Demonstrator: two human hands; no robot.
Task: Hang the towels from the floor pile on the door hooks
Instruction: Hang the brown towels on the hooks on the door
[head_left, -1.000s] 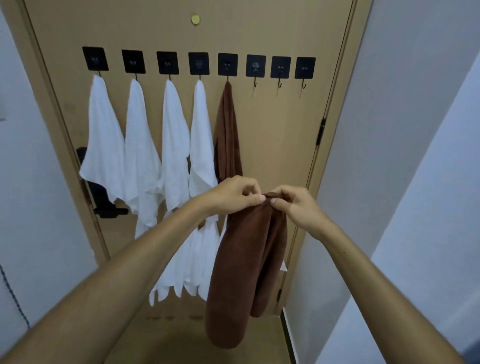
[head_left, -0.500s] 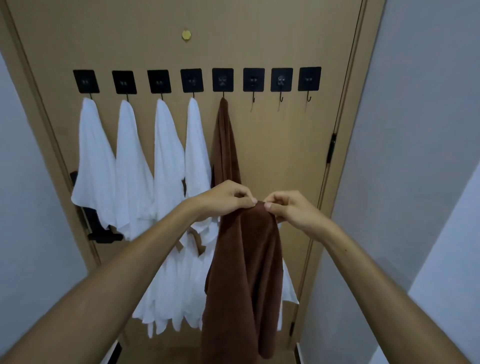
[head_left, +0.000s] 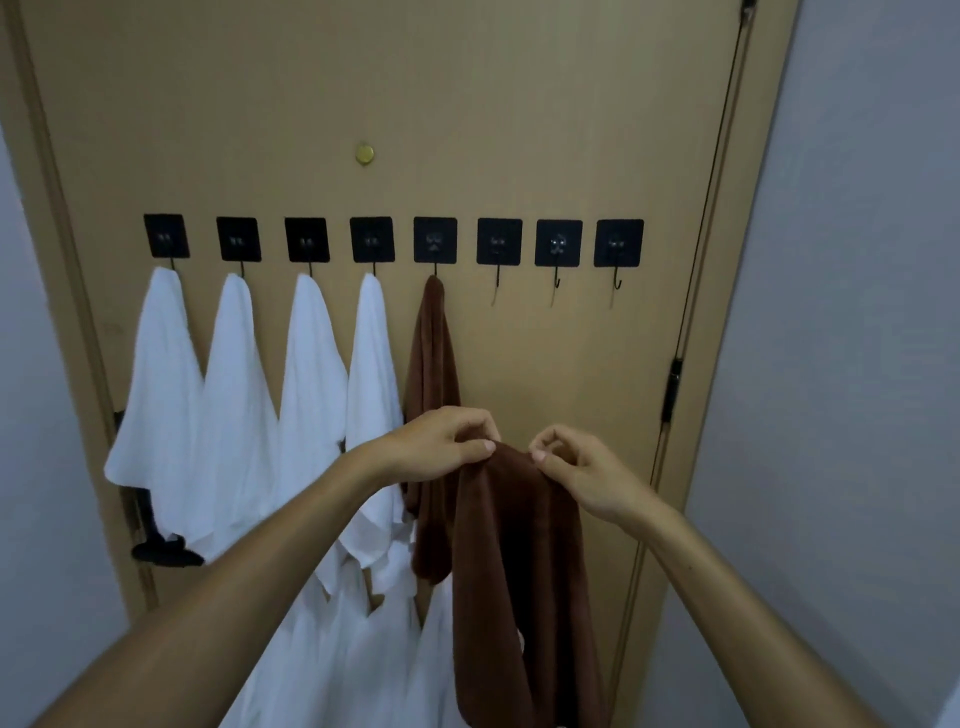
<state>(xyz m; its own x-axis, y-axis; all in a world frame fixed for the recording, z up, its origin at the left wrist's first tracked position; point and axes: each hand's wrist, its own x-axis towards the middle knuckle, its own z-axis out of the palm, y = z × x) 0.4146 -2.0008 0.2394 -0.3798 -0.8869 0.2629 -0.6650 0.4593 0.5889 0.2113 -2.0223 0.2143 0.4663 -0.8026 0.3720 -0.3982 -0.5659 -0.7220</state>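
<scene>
Both hands are raised in front of a tan wooden door (head_left: 519, 130) and share one dark brown plush towel (head_left: 519, 571). The left hand (head_left: 441, 447) pinches the towel's top edge between thumb and curled fingers, and the right hand (head_left: 582, 478), just beside it at 3 o'clock, pinches the same edge the same way. A short bridge of brown cloth spans the gap between the two pinches. The rest of the towel hangs straight down toward 6 o'clock and runs out of view at the bottom edge.

Across the door runs a row of eight square black adhesive hooks (head_left: 498, 241). Counting from the 9 o'clock end, the first four each carry a white cloth towel (head_left: 161, 395), gathered to a point at the hook and spreading wider lower down. The fifth hook (head_left: 435, 240) carries a second brown plush towel (head_left: 431, 364), which hangs just beside the held one, at about 10 o'clock from it, partly behind the left hand. The three hooks toward 3 o'clock are bare; the nearest bare hook (head_left: 498, 285) sits at 12 o'clock from the gap between the hands, well above them.

A small round brass peephole (head_left: 364, 154) sits above the row. A black door handle (head_left: 161, 551) shows at 9 o'clock, half hidden by the first white towel. A black hinge (head_left: 671, 389) sits on the door's edge at 3 o'clock, beside a pale grey wall (head_left: 857, 312).
</scene>
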